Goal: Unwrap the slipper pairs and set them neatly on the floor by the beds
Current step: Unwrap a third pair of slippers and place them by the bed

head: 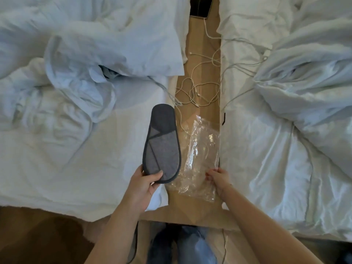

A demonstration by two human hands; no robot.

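A flat grey slipper (161, 143) is held up over the edge of the left bed, toe end toward me. My left hand (145, 184) pinches its near end, thumb on top. A clear plastic wrapper (200, 155) hangs crumpled over the floor strip between the two beds. My right hand (216, 177) grips the wrapper's near right edge with curled fingers. Part of another grey slipper (134, 244) shows under my left forearm near the bottom of the view.
The left bed (66, 168) and the right bed (276, 178) carry rumpled white bedding. White charging cables (198, 88) lie tangled on the wooden floor strip (200, 35) between them. A dark device (201, 6) sits at the far end. My knees are at the bottom.
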